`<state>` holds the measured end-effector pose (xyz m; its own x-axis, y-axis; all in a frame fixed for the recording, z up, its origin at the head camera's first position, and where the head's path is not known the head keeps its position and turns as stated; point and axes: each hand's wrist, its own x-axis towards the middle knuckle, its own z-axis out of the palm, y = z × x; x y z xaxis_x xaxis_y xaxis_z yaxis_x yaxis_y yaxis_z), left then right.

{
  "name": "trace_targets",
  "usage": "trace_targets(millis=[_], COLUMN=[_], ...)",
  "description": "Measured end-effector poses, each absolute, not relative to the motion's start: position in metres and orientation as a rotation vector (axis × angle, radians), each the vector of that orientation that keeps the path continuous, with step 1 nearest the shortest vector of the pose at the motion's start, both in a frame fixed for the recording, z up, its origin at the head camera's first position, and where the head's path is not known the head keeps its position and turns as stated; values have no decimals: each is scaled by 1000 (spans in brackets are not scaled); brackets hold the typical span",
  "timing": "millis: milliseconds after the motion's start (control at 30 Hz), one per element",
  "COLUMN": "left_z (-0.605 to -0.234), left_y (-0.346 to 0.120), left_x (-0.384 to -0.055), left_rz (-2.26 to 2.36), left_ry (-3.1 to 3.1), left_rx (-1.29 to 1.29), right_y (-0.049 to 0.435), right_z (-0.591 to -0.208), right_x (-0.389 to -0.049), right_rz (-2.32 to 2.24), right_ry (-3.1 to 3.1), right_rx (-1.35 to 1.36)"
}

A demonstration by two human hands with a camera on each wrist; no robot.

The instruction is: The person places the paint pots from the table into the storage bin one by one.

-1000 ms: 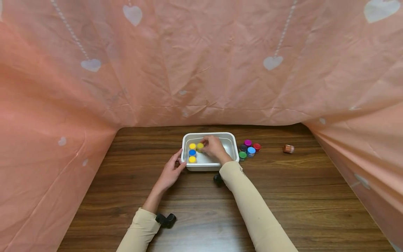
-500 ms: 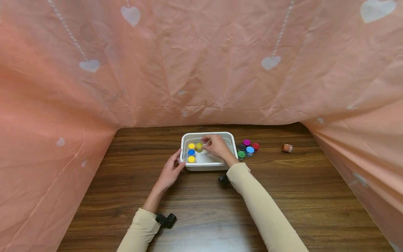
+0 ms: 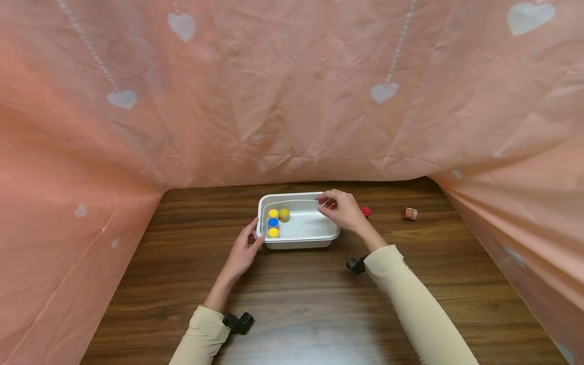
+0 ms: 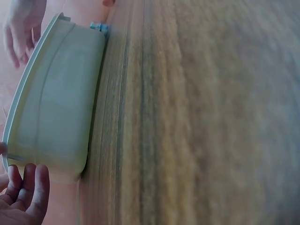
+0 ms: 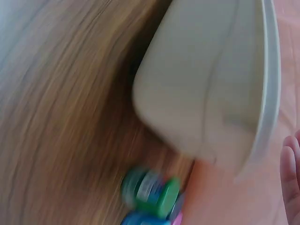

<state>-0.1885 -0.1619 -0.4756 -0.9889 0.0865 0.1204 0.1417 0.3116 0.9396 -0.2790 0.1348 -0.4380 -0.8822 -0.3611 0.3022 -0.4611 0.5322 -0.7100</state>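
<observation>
Jars [image 5: 150, 191] beside tray [image 5: 187, 89], blurred, partly hidden

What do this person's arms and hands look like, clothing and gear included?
The left hand and right hand are ungloved. A plain-coloured beige left sleeve and matching right sleeve end short of them. A small black device sits by each cuff; no cable shows.

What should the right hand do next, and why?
It should probably reach down and pinch the green jar. The right hand seems to hold nothing, the green jar sits outside the box near its right end, and the box has room to the right of the four jars inside.
</observation>
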Motion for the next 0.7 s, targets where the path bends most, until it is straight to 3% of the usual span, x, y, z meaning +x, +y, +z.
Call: trace_targets(millis=[300, 700], left_z=[-474, -472], left_y=[-162, -161], left_x=[-188, -186], left_rz=[-1806, -1776], left_ry=[-2517, -2528], left_rx=[-228, -225], right_y=[184, 205], right_z=[-447, -473], right_x=[-269, -270], right_rz=[1223, 1211], right_ry=[-2677, -2731], right_rx=[600, 519])
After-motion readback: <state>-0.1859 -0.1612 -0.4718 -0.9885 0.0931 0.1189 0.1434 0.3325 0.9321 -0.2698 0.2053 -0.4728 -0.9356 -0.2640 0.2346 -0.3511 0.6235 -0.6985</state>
